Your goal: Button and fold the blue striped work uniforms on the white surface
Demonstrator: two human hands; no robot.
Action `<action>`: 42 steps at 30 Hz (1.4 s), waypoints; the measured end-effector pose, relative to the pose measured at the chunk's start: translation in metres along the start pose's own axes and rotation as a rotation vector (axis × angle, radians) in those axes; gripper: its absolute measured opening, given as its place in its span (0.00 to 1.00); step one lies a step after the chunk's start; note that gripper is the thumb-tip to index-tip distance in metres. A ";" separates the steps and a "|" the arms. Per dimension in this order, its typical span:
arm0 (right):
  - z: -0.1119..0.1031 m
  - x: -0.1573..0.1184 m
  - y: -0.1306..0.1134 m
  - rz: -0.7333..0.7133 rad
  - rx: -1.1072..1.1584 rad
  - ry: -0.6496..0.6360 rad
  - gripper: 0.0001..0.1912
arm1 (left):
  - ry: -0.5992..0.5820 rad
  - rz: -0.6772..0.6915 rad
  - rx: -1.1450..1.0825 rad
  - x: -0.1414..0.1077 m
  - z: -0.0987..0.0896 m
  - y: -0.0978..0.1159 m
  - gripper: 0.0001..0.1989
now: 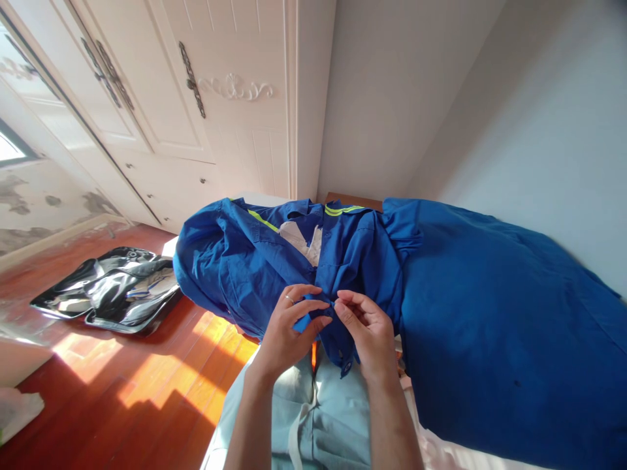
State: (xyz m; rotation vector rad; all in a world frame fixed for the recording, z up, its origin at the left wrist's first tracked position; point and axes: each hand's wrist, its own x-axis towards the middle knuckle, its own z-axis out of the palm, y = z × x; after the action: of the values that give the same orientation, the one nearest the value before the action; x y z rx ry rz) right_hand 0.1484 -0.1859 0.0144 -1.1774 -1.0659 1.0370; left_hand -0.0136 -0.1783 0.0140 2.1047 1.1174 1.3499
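Observation:
A blue work jacket [240, 254] with yellow-green stripes lies spread out in front of me, its collar pointing away. Both hands meet at its front opening, near the lower edge. My left hand [294, 320], with a ring on one finger, pinches the cloth between thumb and fingertips. Close beside it, my right hand [366, 325] grips the front edge with thumb and index finger. A strip of the jacket's front with a button [347, 367] hangs below the hands. Whether a button is between the fingertips cannot be made out.
More blue cloth [499, 326] is spread at the right. An open black suitcase [142, 320] with things in it lies on the reddish wooden floor [161, 385]. A white wardrobe [235, 143] stands behind, next to a grey wall [382, 98]. My light-coloured trousers [337, 418] are below.

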 end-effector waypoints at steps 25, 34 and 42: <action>-0.008 -0.007 -0.006 -0.377 -0.409 -0.106 0.08 | 0.129 0.051 0.063 0.003 0.009 -0.007 0.02; -0.007 -0.012 -0.006 -0.425 -0.445 -0.148 0.07 | 0.154 0.040 0.050 0.003 0.009 -0.001 0.01; -0.013 -0.014 -0.009 -0.400 -0.443 -0.206 0.05 | 0.189 0.001 0.024 0.000 0.003 -0.003 0.04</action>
State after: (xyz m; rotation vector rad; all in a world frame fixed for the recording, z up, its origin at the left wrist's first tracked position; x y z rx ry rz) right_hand 0.1590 -0.2033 0.0208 -1.1483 -1.6776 0.6313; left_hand -0.0121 -0.1762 0.0110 2.0272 1.2118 1.5697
